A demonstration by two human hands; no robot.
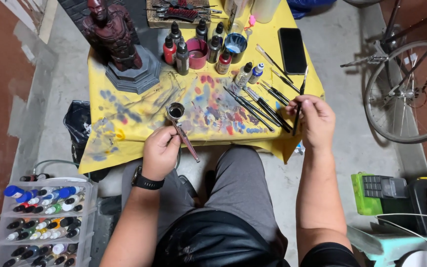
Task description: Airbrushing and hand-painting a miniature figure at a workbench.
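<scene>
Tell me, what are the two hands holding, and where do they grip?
Left hand grips the airbrush mid-body; right hand pinches a thin brush mid-handle.

Left hand (160, 151) fisted, grip closed, wrist straight; right hand (315, 118) raised, fingertips pinching, forearm extended.

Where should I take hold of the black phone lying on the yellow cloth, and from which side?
Grip the black phone across its two long edges, coming straight down from above. It lies flat, face up, long axis running away from the person, so only the narrow width fits a grasp. Its right edge sits near the yellow cloth border with nothing beside it; brushes lie close on its left.
</scene>
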